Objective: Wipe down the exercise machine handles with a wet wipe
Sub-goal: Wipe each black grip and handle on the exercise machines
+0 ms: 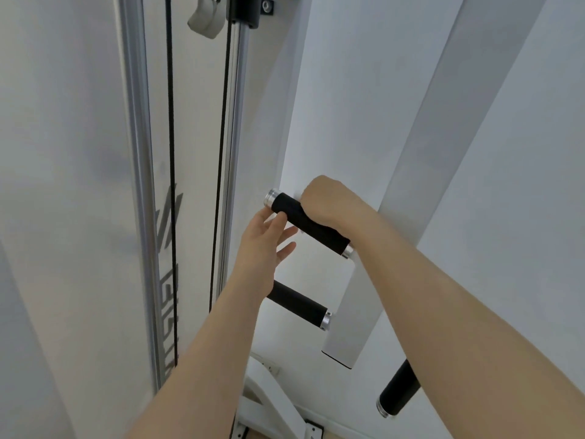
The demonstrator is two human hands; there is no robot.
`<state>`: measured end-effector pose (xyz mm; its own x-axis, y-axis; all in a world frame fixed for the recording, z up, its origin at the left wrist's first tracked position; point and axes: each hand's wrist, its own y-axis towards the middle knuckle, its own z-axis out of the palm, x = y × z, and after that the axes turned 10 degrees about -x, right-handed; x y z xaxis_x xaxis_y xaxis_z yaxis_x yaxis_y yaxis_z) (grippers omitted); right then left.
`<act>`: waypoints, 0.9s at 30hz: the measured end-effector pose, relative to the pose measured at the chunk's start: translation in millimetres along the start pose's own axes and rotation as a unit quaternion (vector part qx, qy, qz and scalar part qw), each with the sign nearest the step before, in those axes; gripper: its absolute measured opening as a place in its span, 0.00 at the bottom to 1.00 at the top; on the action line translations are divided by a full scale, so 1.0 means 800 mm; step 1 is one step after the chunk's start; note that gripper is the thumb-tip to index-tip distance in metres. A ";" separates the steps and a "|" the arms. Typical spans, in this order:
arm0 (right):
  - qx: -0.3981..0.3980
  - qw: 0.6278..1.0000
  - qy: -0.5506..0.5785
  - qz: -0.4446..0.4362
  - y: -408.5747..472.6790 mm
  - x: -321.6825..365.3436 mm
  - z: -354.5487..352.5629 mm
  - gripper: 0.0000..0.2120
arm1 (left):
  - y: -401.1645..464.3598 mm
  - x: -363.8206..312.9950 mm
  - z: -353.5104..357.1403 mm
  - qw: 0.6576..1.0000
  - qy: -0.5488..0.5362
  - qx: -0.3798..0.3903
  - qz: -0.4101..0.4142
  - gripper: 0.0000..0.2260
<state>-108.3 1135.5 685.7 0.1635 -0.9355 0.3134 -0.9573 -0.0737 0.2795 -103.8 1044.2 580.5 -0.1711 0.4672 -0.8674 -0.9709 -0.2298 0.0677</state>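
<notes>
the right hand [326, 198] wrapped its fingers round the upper handle [311, 224], likely wiping; a wipe barely showed. the left hand [269, 239], fingers spread, steadied the end just beside.

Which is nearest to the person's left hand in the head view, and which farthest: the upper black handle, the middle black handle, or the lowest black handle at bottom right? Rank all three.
Measured from the left hand:
1. Upper black handle: at the fingertips, just right of the hand; the right hand grips it.
2. Middle black handle: below, beside the left wrist.
3. Lowest black handle: far down at bottom right.
</notes>
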 end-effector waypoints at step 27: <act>-0.375 0.787 -0.361 -0.331 -0.080 -0.072 0.057 0.19 | -0.033 0.010 0.001 0.981 -0.154 0.002 -0.116 0.14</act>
<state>-67.8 1178.3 608.2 0.1298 -0.7508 -0.6477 -0.2645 -0.6558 0.7071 -80.2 1055.0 571.9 0.0121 0.7429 -0.6693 -0.9903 -0.0836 -0.1107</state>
